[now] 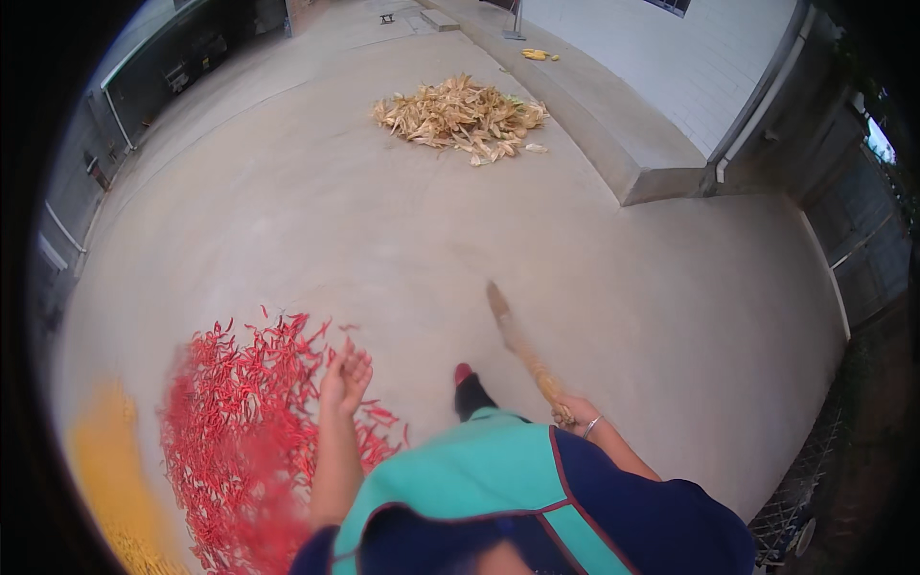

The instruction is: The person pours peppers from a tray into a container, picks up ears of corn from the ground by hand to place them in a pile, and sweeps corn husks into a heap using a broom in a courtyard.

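My right hand (575,413), with a bracelet at the wrist, is closed round the near end of a straw hand broom (530,361). Its tan bound handle leads away to a narrower, darker brown end above the concrete. My left hand (346,379) hangs by the right side of a wide spread of red chili peppers (254,383). Its fingers are loosely apart and I see nothing in them. Some peppers lie beneath and beside that hand. Motion blurs the nearer part of the spread.
Yellow grains or kernels (110,450), blurred, cover the ground at far left. A heap of dry corn husks (460,115) lies ahead, near a raised concrete step (613,144). Yellow corn cobs (540,55) rest on the step. My red-toed shoe (463,372) shows below.
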The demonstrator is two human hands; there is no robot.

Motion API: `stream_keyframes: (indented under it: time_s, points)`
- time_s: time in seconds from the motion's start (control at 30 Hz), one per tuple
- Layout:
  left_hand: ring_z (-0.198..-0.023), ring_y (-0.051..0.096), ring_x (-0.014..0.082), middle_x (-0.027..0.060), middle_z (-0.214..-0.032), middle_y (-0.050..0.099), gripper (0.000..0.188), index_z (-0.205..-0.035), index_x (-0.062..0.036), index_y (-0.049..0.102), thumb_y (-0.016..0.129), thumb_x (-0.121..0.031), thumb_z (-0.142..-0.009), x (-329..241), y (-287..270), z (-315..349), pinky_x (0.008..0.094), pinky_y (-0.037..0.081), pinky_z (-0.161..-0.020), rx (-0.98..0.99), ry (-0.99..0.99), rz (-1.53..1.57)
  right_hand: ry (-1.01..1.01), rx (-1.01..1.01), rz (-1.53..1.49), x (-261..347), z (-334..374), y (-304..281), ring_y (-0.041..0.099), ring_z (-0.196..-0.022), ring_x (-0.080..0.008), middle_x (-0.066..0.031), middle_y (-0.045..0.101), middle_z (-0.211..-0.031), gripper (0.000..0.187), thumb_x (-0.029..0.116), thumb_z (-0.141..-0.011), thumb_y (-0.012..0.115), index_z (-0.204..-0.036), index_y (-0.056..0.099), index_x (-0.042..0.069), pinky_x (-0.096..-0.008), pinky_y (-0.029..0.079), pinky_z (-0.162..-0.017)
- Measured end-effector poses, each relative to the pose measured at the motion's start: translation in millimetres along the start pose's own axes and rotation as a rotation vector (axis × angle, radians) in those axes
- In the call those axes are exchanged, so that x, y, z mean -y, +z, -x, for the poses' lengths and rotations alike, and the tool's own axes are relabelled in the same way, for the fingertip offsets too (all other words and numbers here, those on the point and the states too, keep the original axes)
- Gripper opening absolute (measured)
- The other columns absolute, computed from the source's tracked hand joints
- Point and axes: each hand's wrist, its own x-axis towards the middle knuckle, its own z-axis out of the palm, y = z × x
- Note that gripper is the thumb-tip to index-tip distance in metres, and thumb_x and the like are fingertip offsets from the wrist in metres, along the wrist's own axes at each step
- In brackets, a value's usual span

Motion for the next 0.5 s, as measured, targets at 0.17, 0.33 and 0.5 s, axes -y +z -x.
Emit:
stream_keyframes:
  time_s: [0.17,0.33,0.5]
  points:
    - [-0.088,0.056,0.0184,0.0056,-0.095,0.058,0.029,-0.107,-0.0097,0.051,0.054,-0.021,-0.081,-82,-14,-98,0.0295,0.045,-0.073,-0.339,0.001,0.09,0.018,0.117,0.12,138,-99,103,0.051,-0.05,-0.011,-0.0013,0.05,-0.062,0.015,0.022,-0.079,0.057,-0.078,0.051,0.008,-0.0224,0.04,-0.042]
    - [-0.088,0.056,0.0174,0.004,-0.094,0.059,0.028,-0.107,-0.009,0.051,0.051,-0.022,-0.082,-163,-46,-169,0.0301,0.045,-0.073,-0.416,0.186,0.182,0.023,0.14,0.224,277,-201,217,0.049,-0.05,-0.0108,-0.0014,0.049,-0.061,0.017,0.023,-0.08,0.056,-0.08,0.051,0.008,-0.0211,0.036,-0.04]
    - [-0.085,0.057,0.0176,0.0045,-0.092,0.06,0.026,-0.106,-0.0086,0.052,0.049,-0.021,-0.083,-254,-64,-326,0.0303,0.046,-0.072,-0.489,0.196,0.309,-0.072,0.302,0.216,404,-306,356,0.046,-0.048,-0.0104,-0.0004,0.047,-0.061,0.015,0.024,-0.081,0.054,-0.083,0.049,0.01,-0.0205,0.035,-0.039]
